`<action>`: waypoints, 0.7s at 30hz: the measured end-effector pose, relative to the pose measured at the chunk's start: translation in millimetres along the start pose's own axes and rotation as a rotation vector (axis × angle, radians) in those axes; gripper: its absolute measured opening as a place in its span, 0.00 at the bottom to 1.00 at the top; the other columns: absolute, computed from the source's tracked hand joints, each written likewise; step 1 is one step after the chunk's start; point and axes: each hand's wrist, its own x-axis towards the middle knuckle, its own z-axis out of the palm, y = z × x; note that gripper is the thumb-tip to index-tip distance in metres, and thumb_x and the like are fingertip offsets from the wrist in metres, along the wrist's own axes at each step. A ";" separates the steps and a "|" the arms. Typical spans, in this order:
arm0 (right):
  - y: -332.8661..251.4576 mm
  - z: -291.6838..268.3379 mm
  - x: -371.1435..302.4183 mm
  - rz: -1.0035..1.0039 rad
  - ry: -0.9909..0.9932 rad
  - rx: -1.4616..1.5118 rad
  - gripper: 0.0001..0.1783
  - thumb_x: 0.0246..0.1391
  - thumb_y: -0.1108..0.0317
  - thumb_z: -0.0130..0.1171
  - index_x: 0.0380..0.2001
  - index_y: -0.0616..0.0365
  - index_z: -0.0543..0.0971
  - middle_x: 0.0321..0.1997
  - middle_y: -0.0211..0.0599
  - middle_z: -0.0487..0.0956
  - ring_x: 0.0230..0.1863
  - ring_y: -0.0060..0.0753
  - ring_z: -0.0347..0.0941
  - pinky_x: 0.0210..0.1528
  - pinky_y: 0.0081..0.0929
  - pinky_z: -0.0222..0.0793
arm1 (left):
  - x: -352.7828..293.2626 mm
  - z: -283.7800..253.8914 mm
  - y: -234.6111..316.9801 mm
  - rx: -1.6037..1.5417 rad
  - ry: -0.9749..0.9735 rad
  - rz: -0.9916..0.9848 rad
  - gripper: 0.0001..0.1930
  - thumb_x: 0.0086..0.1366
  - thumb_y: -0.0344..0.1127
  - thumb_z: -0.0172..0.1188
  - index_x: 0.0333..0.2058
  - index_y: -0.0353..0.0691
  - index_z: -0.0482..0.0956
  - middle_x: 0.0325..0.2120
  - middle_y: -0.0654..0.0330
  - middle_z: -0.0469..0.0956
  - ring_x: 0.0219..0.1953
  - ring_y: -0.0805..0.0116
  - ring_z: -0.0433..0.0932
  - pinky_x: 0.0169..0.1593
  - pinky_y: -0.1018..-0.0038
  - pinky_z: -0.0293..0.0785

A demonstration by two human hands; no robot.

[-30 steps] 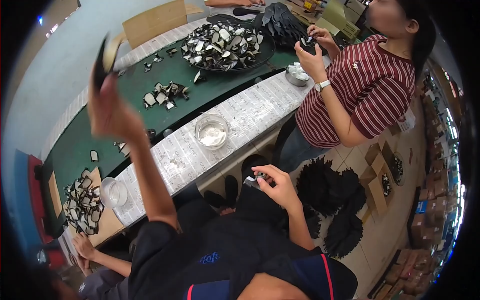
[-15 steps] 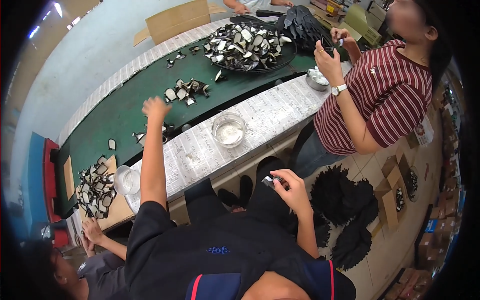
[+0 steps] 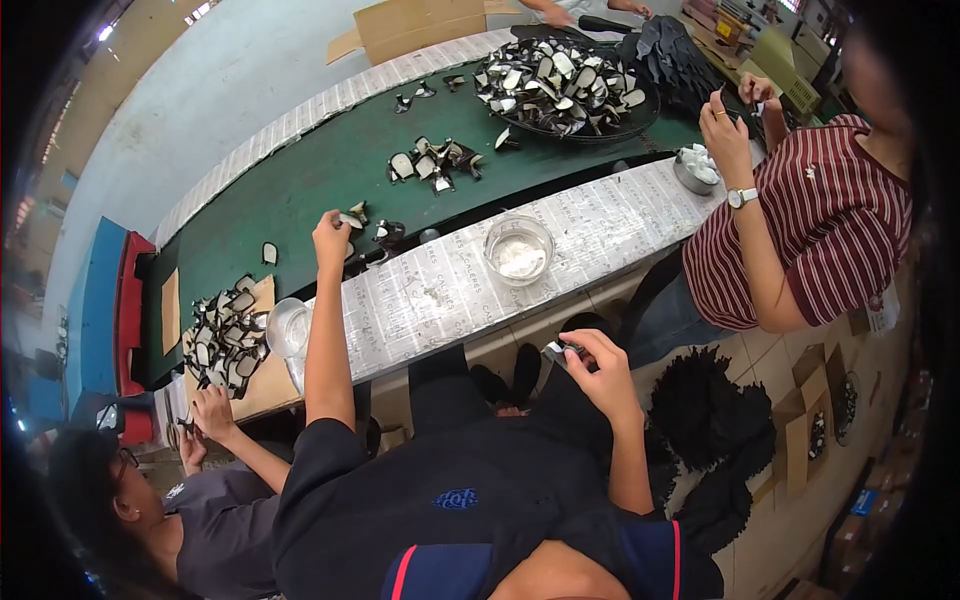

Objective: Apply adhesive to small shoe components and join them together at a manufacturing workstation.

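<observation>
My left hand (image 3: 332, 240) is closed on a small curved black piece with a pale face (image 3: 353, 216), much like a shoe heel, above the green belt (image 3: 325, 180). Close by it, more such pieces (image 3: 390, 234) lie at the belt's near edge. My right hand (image 3: 600, 368) is in front of my body, off the table, pinching a small dark piece with a white end (image 3: 556, 350); the fingers partly cover it. Beyond my left hand sits a loose cluster of black pieces with pale faces (image 3: 435, 163).
A clear round bowl (image 3: 519, 250) stands on the paper-covered ledge (image 3: 420, 290); another bowl (image 3: 290, 328) is beside a heaped pile (image 3: 224, 335). A large black basket (image 3: 645, 118) is heaped with pieces. Co-workers stand right (image 3: 800, 220) and sit left (image 3: 220, 520), both handling small pieces.
My left hand has closed on a black piece and lifted it slightly from the belt's near side. My right hand keeps its hold. The whole view has shifted a little.
</observation>
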 end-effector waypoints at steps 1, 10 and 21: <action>0.2 0.1 -0.7 0.001 0.000 -0.001 0.12 0.54 0.75 0.61 0.44 0.60 0.81 0.42 0.36 0.80 0.27 0.23 0.74 0.28 0.19 0.70 | -0.7 1.9 0.4 -0.085 0.028 -0.020 0.18 0.56 0.34 0.62 0.45 0.36 0.81 0.35 0.47 0.83 0.39 0.53 0.83 0.45 0.63 0.77; -2.8 1.6 -2.2 0.035 -0.007 -0.045 0.12 0.55 0.75 0.60 0.43 0.60 0.80 0.43 0.37 0.80 0.29 0.24 0.75 0.29 0.19 0.70 | -30.5 -21.6 50.8 -0.034 0.179 0.319 0.10 0.61 0.28 0.59 0.41 0.34 0.81 0.34 0.51 0.82 0.37 0.55 0.81 0.43 0.65 0.76; 6.7 20.3 5.1 0.118 0.048 0.123 0.10 0.57 0.76 0.60 0.43 0.65 0.79 0.41 0.36 0.79 0.33 0.22 0.77 0.35 0.19 0.75 | -207.0 5.9 124.1 -0.236 -0.087 0.524 0.07 0.58 0.27 0.65 0.36 0.34 0.81 0.36 0.54 0.81 0.41 0.54 0.78 0.46 0.64 0.74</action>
